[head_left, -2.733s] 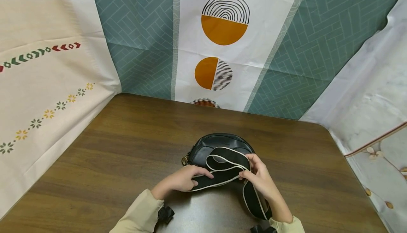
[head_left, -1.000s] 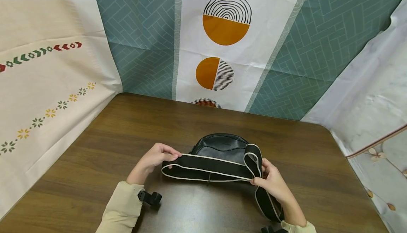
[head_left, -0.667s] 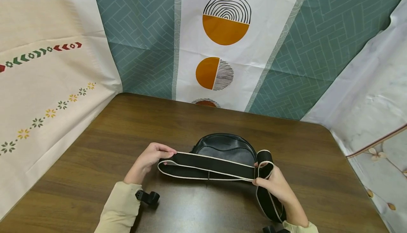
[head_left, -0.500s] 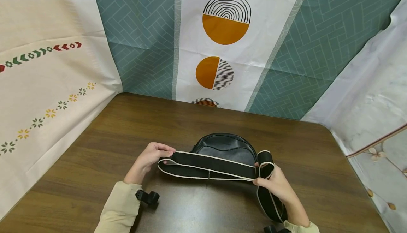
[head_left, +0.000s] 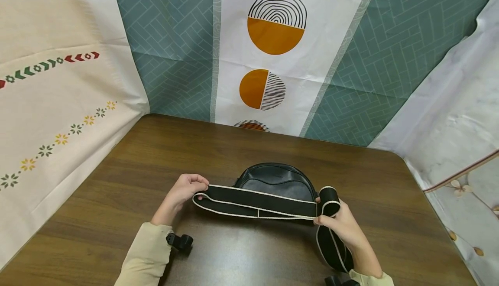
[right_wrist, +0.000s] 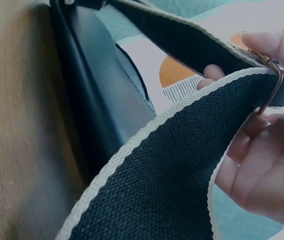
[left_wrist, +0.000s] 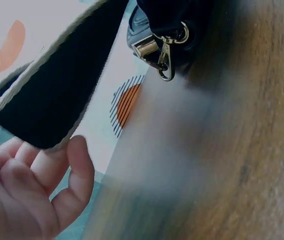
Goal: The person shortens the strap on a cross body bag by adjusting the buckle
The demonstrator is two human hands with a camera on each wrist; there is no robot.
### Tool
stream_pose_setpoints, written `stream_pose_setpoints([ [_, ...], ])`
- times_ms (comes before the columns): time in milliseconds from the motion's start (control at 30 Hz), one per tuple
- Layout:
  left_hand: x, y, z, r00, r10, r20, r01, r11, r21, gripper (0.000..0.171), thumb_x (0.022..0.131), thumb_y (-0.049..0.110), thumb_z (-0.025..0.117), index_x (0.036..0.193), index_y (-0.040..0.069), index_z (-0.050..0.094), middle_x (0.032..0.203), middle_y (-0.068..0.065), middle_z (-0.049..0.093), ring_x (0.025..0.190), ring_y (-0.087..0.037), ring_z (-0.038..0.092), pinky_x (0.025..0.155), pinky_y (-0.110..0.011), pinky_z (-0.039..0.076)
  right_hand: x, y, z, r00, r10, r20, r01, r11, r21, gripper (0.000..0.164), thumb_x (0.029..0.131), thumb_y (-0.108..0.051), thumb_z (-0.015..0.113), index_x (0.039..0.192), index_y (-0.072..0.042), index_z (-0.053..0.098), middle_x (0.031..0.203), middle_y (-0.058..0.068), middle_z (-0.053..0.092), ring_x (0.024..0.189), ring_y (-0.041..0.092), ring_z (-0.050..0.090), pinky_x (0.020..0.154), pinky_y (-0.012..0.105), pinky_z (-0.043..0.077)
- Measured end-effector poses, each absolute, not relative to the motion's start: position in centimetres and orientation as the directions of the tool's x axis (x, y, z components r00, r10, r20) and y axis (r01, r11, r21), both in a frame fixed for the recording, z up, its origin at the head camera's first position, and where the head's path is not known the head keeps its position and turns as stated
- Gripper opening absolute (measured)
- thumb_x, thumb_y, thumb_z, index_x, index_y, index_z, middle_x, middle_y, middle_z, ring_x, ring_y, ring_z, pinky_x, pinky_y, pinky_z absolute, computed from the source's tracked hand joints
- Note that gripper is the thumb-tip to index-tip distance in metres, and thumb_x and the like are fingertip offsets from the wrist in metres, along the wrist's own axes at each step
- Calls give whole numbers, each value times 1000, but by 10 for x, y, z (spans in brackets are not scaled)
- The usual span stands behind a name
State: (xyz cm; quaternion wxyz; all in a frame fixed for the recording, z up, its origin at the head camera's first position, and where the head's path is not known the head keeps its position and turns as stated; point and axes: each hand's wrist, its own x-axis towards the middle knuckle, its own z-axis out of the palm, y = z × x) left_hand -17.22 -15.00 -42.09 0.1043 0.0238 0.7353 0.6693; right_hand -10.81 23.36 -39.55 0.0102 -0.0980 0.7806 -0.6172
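Observation:
A black bag strap (head_left: pixel 261 197) with cream edging stretches sideways between my two hands, doubled into a long flat loop. My left hand (head_left: pixel 182 196) pinches the loop's left end between thumb and fingers. The other end, where the layers come together, is held by my right hand (head_left: pixel 344 224). There a copper-coloured metal buckle (right_wrist: pixel 273 85) sits on the webbing between thumb and fingers. A short loop stands up above that hand, and more strap hangs towards the wrist. Just behind the strap lies the rounded black leather bag (head_left: pixel 274 177), its lower part hidden.
The bag stands on a brown wooden table (head_left: pixel 187 147). A gold clasp (left_wrist: pixel 166 62) shows at the bag's end. Patterned cloths hang at the back and both sides, including a teal and white cloth (head_left: pixel 171 47). Wrist cameras, such as the left camera (head_left: pixel 180 242), sit at the cuffs.
My left hand has moved left and up from the bag's front, drawing the strap into a long loop. My right hand has shifted right. Over the last half second both moved only slightly further apart.

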Motion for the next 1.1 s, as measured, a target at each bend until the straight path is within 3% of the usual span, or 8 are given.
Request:
stream_pose_setpoints([
  [167,-172,-145,-422,-958,270,-96,-64,126,990,16,78,-2,59,87,-15,55,61,-1,59,49,-10,51,52,-24,45,-109,230,-394,-974,-207,93,-129,166,-978,43,67,14,56,106,18,41,79,11,54,63,14,57,57,31,49],
  [333,-171,-141,-420,-963,259,-71,-27,169,985,16,79,-2,59,87,-15,55,60,-4,58,48,-12,50,50,-24,45,-110,227,-394,-964,-250,94,-128,121,-984,42,69,14,55,108,18,39,74,7,56,61,16,59,58,31,49],
  [467,-171,-138,-420,-972,232,-30,37,281,959,9,78,-1,62,81,-9,58,65,-2,56,52,-13,49,53,-26,45,-110,225,-394,-964,-249,90,-122,117,-986,42,69,13,56,107,18,39,80,12,55,62,16,59,58,32,50],
  [667,-170,-138,-422,-969,248,5,117,441,890,4,74,2,65,72,1,62,59,1,47,58,-13,42,56,-28,35,-109,224,-396,-965,-247,91,-128,141,-982,42,68,12,57,107,18,40,80,12,54,63,15,58,59,32,50],
  [1100,-169,-128,-414,-955,294,46,183,458,870,6,76,5,65,73,0,63,63,1,54,58,-12,46,53,-26,39,-110,223,-395,-960,-260,106,-144,131,-981,43,68,11,57,107,18,41,78,11,55,63,14,58,58,32,50],
])
